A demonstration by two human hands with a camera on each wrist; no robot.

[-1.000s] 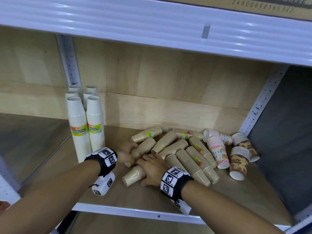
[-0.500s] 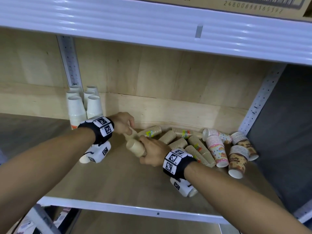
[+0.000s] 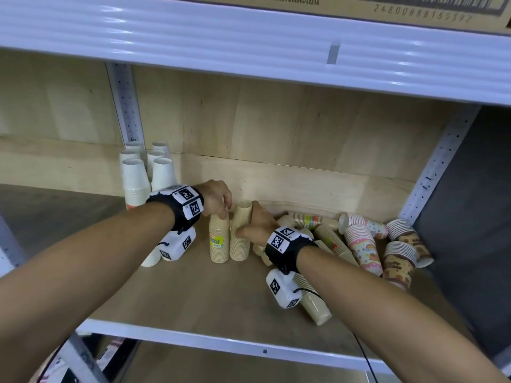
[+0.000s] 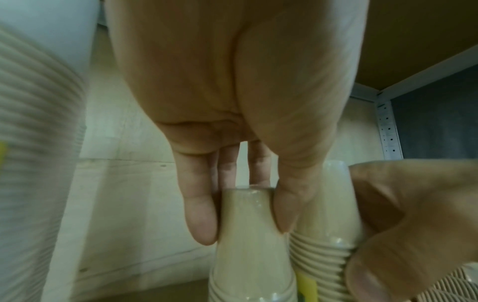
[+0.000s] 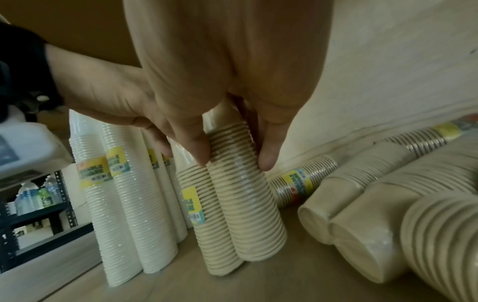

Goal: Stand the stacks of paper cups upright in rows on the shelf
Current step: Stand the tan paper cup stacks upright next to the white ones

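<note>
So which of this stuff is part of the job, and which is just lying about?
Job:
- tan stacks held upright by left hand and right hand
- white stacks
- toppled tan stacks
- patterned stacks
- shelf

Lying about:
- carton above
- water bottles

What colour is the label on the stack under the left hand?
Yellow, on the tan stack; clearest in the head view.

Two upright stacks (image 3: pixel 229 239) on shelf (image 3: pixel 193 294), side by side; standing stacks (image 3: pixel 146 175) left; toppled stacks (image 3: pixel 331 239) right.
</note>
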